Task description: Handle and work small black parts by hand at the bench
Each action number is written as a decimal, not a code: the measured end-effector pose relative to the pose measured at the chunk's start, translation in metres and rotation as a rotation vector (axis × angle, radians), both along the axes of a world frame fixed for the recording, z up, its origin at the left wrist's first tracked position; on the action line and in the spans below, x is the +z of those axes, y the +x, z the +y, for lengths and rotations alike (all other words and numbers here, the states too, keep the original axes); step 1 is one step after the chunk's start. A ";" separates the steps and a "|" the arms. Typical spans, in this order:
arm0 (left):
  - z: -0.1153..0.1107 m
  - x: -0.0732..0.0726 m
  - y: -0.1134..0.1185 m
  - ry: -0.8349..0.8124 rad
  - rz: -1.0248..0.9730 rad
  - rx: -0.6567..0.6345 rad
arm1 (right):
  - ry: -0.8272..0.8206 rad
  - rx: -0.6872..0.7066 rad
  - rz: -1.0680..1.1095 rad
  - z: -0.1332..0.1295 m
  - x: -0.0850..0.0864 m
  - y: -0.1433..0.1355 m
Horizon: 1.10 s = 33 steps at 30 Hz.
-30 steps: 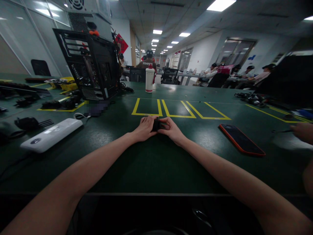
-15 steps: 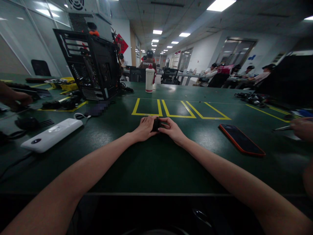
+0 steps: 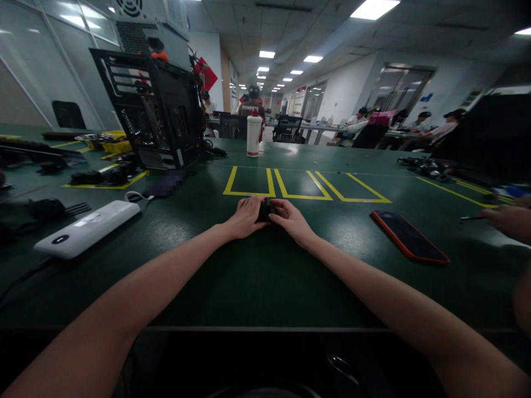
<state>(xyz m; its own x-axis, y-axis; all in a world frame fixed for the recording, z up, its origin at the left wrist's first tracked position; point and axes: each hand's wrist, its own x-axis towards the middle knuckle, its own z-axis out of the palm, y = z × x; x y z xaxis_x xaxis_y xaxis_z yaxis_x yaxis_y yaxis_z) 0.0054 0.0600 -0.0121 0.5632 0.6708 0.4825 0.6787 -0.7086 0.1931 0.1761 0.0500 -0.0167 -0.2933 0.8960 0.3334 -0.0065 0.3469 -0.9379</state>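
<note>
A small black object [image 3: 265, 210] sits between my two hands, low over the green table; its kind is too dark and covered to make out. My left hand [image 3: 245, 218] is closed around its left side, with the back of the hand toward me. From the right, my right hand [image 3: 292, 222] pinches its other side with thumb and fingers. Just beyond my hands, yellow tape outlines [image 3: 302, 197] mark the tabletop.
A white power strip [image 3: 89, 229] lies to the left and an orange-edged phone [image 3: 409, 236] to the right. An open black computer case [image 3: 166, 110] and a white bottle [image 3: 253, 135] stand farther back. At the right edge, another person's hand [image 3: 508, 218] holds a thin tool.
My right fingers have shifted slightly on the black object; my left hand stays put. At far left, another person's hand has withdrawn, leaving a dark item on the table.
</note>
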 end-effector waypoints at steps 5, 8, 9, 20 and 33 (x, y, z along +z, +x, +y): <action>0.003 0.003 0.001 -0.095 -0.036 0.021 | 0.099 -0.125 -0.216 0.006 -0.005 0.002; 0.006 0.006 0.002 -0.168 -0.054 0.013 | 0.187 -0.177 -0.379 0.003 -0.003 0.005; 0.008 0.006 0.002 -0.186 -0.062 0.012 | 0.203 -0.180 -0.421 0.002 -0.001 0.006; 0.032 0.005 -0.002 -0.406 -0.266 0.014 | 0.174 -0.241 -0.523 0.002 0.000 0.010; -0.112 0.033 0.003 -0.514 -0.078 -0.112 | 0.149 0.012 -0.723 -0.125 0.033 0.025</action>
<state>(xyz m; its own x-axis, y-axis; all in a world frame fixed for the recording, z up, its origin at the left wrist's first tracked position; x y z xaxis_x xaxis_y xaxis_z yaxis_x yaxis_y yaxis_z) 0.0082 -0.0524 0.0209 0.6205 0.7696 0.1504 0.5740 -0.5764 0.5815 0.2016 -0.0755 0.0161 -0.4953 0.8516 0.1715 0.5910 0.4750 -0.6520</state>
